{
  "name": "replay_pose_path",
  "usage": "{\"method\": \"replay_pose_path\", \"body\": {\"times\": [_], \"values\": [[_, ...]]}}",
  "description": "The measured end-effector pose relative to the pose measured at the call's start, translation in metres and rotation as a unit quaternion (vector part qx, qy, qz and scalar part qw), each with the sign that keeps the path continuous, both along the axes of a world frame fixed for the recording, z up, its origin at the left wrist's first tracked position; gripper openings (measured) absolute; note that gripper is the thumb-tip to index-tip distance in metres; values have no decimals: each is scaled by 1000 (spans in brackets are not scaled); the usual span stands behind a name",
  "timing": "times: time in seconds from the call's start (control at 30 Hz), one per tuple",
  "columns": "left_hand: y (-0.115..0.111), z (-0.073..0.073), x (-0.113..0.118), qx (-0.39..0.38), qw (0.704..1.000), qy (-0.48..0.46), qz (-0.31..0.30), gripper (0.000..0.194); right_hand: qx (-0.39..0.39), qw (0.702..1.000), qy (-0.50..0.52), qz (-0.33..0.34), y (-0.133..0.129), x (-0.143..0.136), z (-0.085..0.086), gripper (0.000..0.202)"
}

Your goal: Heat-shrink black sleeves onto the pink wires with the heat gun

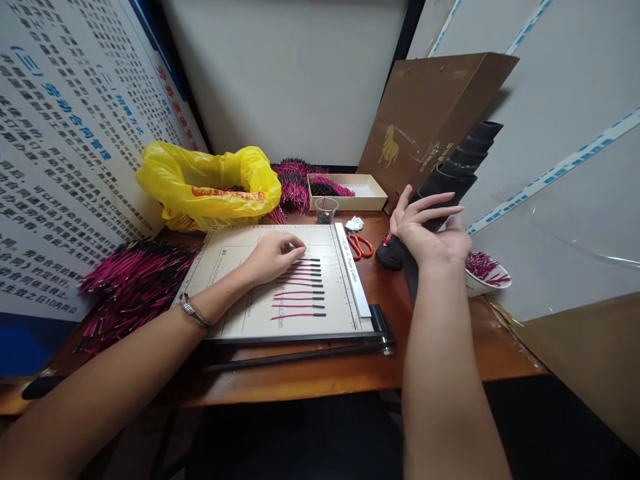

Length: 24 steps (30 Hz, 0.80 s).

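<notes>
A paper cutter board [235, 310] lies on the table, with several pink wires [300, 299] with black ends laid side by side across it. My left hand [275, 257] rests over the top of this row, thumb and index fingertips pressed together at the uppermost wire, whose black end shows just to the right. My right hand [430, 227] is raised at the right, palm turned up and fingers spread, holding nothing. It is in front of black rolled tubes [463, 163] that lean against the wall.
Bundled pink wires [135, 287] lie left of the board, behind them a yellow bag [215, 187]. Farther back are a cardboard tray [373, 193] and a clear cup [327, 211]. Red scissors [361, 247] and a white bowl of wires [487, 273] are at the right.
</notes>
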State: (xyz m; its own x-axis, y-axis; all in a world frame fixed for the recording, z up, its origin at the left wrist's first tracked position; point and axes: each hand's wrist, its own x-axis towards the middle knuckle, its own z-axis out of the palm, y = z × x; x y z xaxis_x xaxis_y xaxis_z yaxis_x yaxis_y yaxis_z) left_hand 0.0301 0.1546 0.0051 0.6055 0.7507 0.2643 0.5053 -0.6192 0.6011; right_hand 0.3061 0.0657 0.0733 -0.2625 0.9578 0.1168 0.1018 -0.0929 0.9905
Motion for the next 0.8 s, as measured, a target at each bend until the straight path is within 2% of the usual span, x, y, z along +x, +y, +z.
{"method": "replay_pose_path", "body": {"times": [0.1,0.17,0.27,0.33,0.37,0.4,0.43,0.5,0.53,0.57,0.6,0.63,0.67,0.73,0.8], "values": [[0,-1,0,-2,1000,-6,10,27,-1,995,-96,-18,8,-3,-1,56],[0,-2,1,-5,1000,-8,18,26,-13,977,-209,-39,8,-15,1,61],[2,0,0,-14,999,-2,34,24,-34,926,-372,-59,0,-42,9,55],[6,1,-4,-24,999,8,48,21,-48,886,-456,-68,-8,-60,17,44],[9,2,-7,-30,998,15,56,20,-63,851,-516,-76,-12,-68,21,36],[12,3,-11,-36,997,22,66,21,-103,733,-664,-101,-16,-74,25,29],[16,3,-16,-42,996,30,77,24,-128,604,-778,-117,-18,-79,29,29],[23,4,-26,-52,993,41,102,31,-128,349,-916,-148,-20,-83,33,36],[27,4,-31,-55,991,45,114,33,-117,247,-947,-170,-19,-82,34,40],[30,4,-36,-58,989,48,125,34,-107,168,-960,-195,-16,-80,34,44],[33,4,-40,-59,988,50,136,35,-105,109,-963,-222,-14,-77,34,49],[35,4,-43,-60,986,52,146,36,-110,69,-960,-246,-11,-72,33,55],[36,4,-45,-61,985,54,155,36,-119,46,-956,-266,-7,-67,33,60],[37,5,-47,-62,982,57,170,37,-136,27,-946,-292,-2,-57,34,67],[36,5,-47,-61,980,60,177,38,-126,-24,-941,-314,2,-49,38,64]]}}
